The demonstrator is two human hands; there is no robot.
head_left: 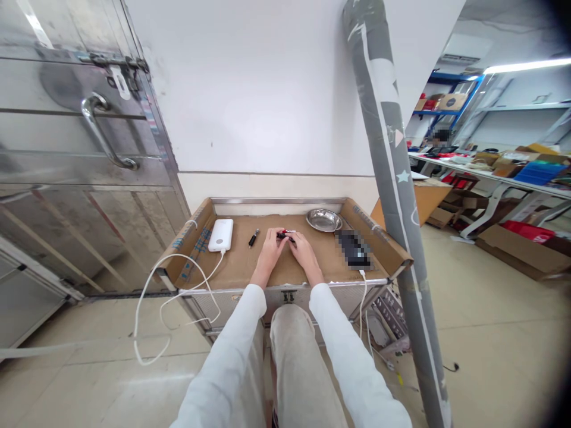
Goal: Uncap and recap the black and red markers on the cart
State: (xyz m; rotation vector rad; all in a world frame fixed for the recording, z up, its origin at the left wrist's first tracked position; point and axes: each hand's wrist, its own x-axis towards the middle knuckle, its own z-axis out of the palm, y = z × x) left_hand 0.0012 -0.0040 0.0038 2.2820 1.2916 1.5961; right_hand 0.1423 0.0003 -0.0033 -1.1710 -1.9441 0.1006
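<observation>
Bare cardboard (241, 270) lies open left of the hands; the power bank (220, 235), pen (253, 238), steel bowl (324, 220) and raised side flaps (379, 235) hem the work surface.

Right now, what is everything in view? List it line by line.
small object: one, red and black, held between both hands at the tray's middle
tray: one, cardboard-lined, on a metal stand
power bank: one, white, left part of the tray
cable: one, white, looping from the power bank to the floor
small tool: one, black, left of the hands
bowl: one, steel, back right of the tray
rolled mat: one, grey, leaning at the right
metal door: one, left
left hand: on the small object
right hand: on the small object
</observation>
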